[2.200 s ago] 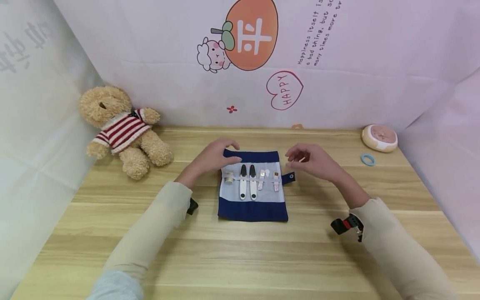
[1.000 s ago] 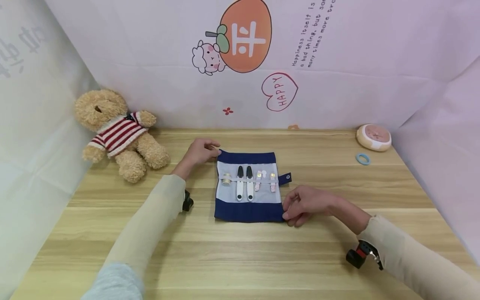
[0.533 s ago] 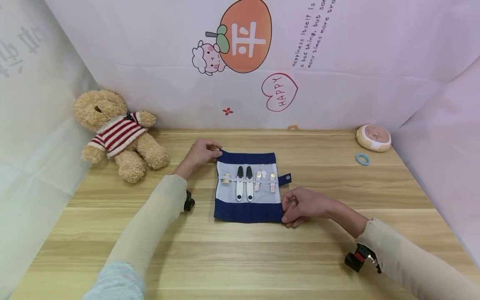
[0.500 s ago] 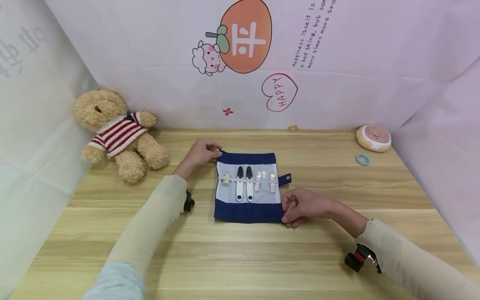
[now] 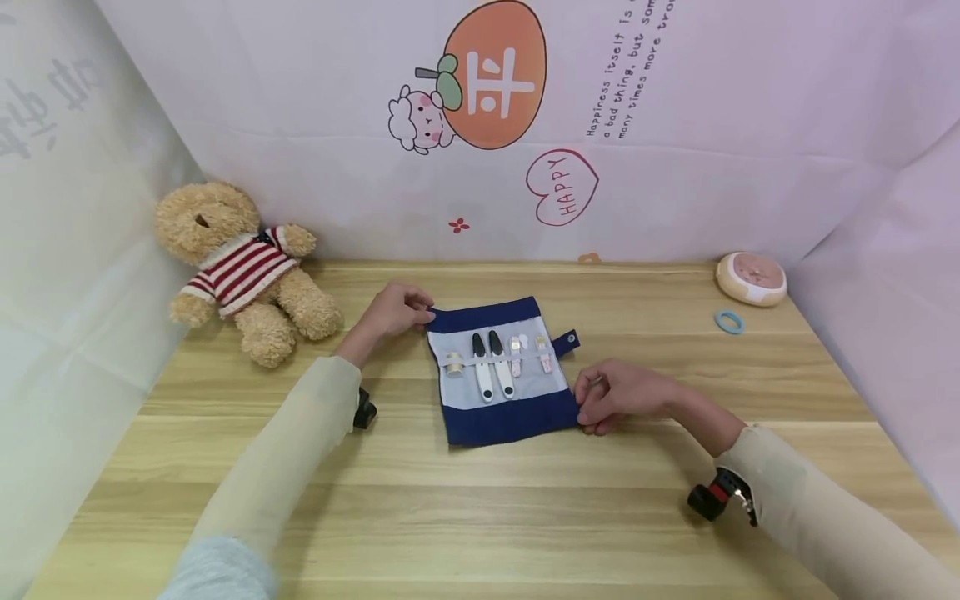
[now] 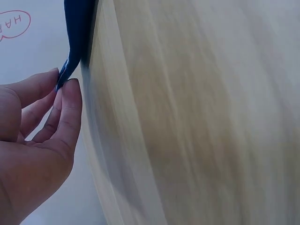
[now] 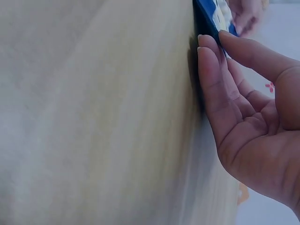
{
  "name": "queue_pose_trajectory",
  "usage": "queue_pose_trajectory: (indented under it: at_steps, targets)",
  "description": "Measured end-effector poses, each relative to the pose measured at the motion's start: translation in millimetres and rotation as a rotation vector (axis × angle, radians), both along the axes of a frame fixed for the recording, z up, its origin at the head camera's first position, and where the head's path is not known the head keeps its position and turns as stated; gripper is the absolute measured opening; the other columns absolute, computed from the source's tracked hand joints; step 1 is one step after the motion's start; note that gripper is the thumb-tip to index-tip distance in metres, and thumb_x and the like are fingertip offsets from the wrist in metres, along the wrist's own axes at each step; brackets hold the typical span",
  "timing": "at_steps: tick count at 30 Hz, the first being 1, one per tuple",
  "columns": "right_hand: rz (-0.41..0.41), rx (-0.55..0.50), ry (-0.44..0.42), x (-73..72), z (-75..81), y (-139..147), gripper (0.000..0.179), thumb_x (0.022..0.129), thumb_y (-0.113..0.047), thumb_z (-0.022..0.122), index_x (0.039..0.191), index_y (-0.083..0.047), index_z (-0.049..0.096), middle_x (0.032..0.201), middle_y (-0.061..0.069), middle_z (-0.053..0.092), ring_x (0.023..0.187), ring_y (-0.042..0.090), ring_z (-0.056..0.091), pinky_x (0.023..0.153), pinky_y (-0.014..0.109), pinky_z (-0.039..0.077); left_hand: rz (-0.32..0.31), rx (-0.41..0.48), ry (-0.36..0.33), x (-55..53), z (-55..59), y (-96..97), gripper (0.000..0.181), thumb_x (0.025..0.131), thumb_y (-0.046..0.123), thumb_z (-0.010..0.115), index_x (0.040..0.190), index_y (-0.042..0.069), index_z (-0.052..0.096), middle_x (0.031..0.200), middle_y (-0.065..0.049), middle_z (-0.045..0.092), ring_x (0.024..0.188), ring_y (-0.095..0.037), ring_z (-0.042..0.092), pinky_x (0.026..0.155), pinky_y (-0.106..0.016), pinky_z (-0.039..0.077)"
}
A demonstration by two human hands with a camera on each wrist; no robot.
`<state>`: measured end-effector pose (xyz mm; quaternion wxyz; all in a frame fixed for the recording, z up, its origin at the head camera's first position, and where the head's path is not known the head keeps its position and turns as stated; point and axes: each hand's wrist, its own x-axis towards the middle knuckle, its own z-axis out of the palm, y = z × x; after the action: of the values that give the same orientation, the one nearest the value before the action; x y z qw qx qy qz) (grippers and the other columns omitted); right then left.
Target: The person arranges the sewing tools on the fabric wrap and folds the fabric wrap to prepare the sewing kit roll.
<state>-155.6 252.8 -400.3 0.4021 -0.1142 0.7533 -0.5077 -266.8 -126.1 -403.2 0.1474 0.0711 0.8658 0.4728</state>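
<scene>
An unrolled navy fabric pouch (image 5: 513,418) with a pale grey lining lies tilted on the wooden table. A band across the lining holds a small gold-beige cylinder (image 5: 453,364), two white tools with black tips (image 5: 502,375), and two small pinkish-white items with gold-coloured ends (image 5: 543,354). My left hand (image 5: 393,311) pinches the far left corner; in the left wrist view, thumb and fingertips close on the blue fabric (image 6: 77,35). My right hand (image 5: 618,393) pinches the near right corner, with the blue edge between thumb and fingers in the right wrist view. A snap tab (image 5: 567,342) sticks out right.
A teddy bear (image 5: 240,267) in a striped sweater leans at the back left. At the back right sit a round beige-and-pink object (image 5: 752,279) and a light blue ring (image 5: 729,322). White printed cloth (image 5: 322,192) walls the table's back and sides.
Both hands came from above and beside the pouch to grip opposite corners. Since half a second ago, the pouch has turned counterclockwise, and my right hand has shifted right and away with its corner.
</scene>
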Motion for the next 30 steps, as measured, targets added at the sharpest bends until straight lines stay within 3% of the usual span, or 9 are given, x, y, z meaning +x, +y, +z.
queue_pose_trajectory:
  at_steps: [10,18,30]
  targets:
    - [-0.032,0.02,0.045,-18.7,0.2,15,0.027,0.092,-0.003,0.07,0.113,0.01,0.058,0.094,0.018,0.072,0.083,0.026,0.07,0.077,0.041,0.061,-0.08,-0.061,0.034,6.5,2.4,-17.6,0.024,0.093,0.004,0.071,0.115,-0.007,0.07,0.101,-0.015,0.069,0.082,-0.019,0.066,0.077,-0.032,0.056]
    - [-0.115,0.062,0.119,-39.2,7.9,31,0.031,0.094,-0.004,0.068,0.118,0.014,0.058,0.096,0.018,0.07,0.085,0.028,0.071,0.08,0.042,0.06,-0.137,-0.071,-0.017,12.9,6.1,-27.3,0.021,0.094,0.004,0.071,0.111,-0.007,0.072,0.101,-0.016,0.073,0.083,-0.02,0.07,0.079,-0.033,0.057]
    - [-0.201,0.017,0.148,-56.6,2.5,34,0.031,0.098,-0.001,0.063,0.123,0.018,0.059,0.1,0.017,0.071,0.089,0.02,0.071,0.083,0.038,0.059,-0.248,-0.125,-0.01,21.6,5.9,-40.3,0.021,0.091,0.008,0.076,0.106,-0.005,0.075,0.088,-0.005,0.073,0.078,-0.013,0.062,0.072,-0.028,0.051]
